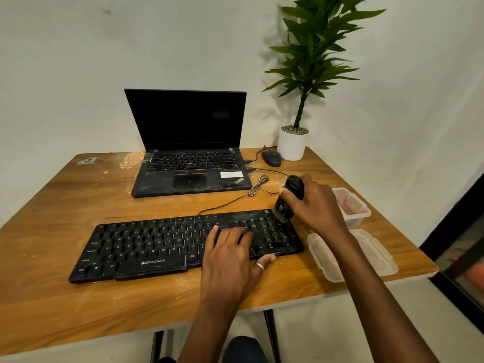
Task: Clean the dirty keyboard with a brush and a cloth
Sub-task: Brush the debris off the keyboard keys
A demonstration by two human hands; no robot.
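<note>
- Right hand (pixel 317 205) grips the black bristle brush (pixel 295 184) at the far right corner of the black plastic keyboard (pixel 146 244), which lies near the wooden table's (pixel 78 205) front edge.
- Left hand (pixel 230 258) lies flat on the keys; if it slackens, I'd expect the keyboard to skid.

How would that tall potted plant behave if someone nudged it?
The potted plant probably tips easily: tall leafy stem over a small white pot. The pebbles on top may add steadying weight.

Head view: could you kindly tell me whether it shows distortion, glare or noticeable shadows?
Head view: the wide-angle lens bows the table edges; the plant throws a soft shadow on the wall; laptop screen dark, no glare; keyboard lettering is sharp.
</note>
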